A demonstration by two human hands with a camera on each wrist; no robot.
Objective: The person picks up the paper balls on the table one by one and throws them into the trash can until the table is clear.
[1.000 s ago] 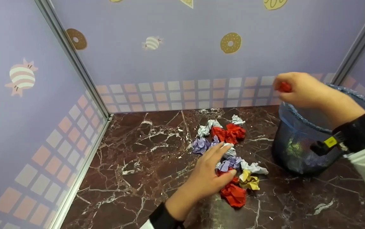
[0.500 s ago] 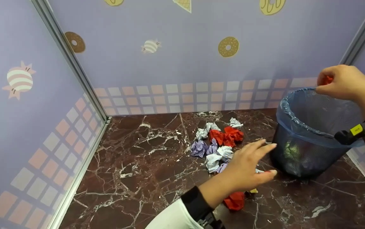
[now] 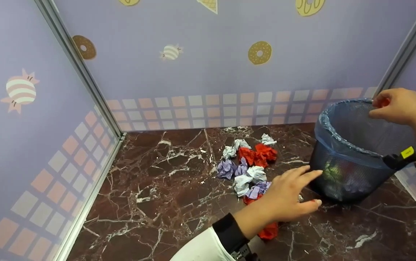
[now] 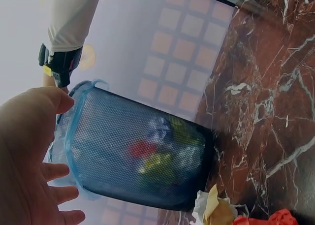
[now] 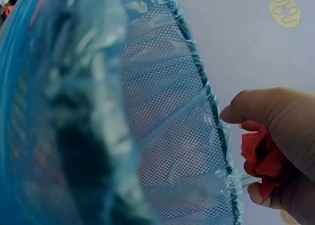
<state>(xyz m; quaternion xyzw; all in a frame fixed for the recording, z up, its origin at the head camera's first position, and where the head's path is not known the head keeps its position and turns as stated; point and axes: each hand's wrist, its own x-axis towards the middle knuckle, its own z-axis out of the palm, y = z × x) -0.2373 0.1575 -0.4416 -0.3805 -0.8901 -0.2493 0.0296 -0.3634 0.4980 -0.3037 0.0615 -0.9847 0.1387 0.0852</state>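
My right hand (image 3: 403,107) is over the far right part of the rim of a mesh wastebasket (image 3: 353,170) lined with a blue plastic bag. A crumpled red paper ball (image 5: 263,153) sits in its curled fingers. Left of the wastebasket, my left hand (image 3: 287,195) has its fingers spread and holds nothing; it covers part of a paper pile. In view there are purple paper balls (image 3: 226,169), white paper balls (image 3: 242,185) and red paper balls (image 3: 266,154). The left wrist view shows a yellow paper ball (image 4: 218,210) that the left hand hides in the head view.
Coloured paper balls (image 4: 157,166) show through the wastebasket's mesh. The marble-patterned surface (image 3: 157,203) meets a lilac back wall (image 3: 208,72) and a left side panel (image 3: 12,145). A metal strip (image 3: 77,65) runs along their corner.
With the red paper ball, my right hand has moved right, across the wastebasket's opening, and lately dipped slightly. My left hand has shifted right from the paper pile towards the wastebasket.
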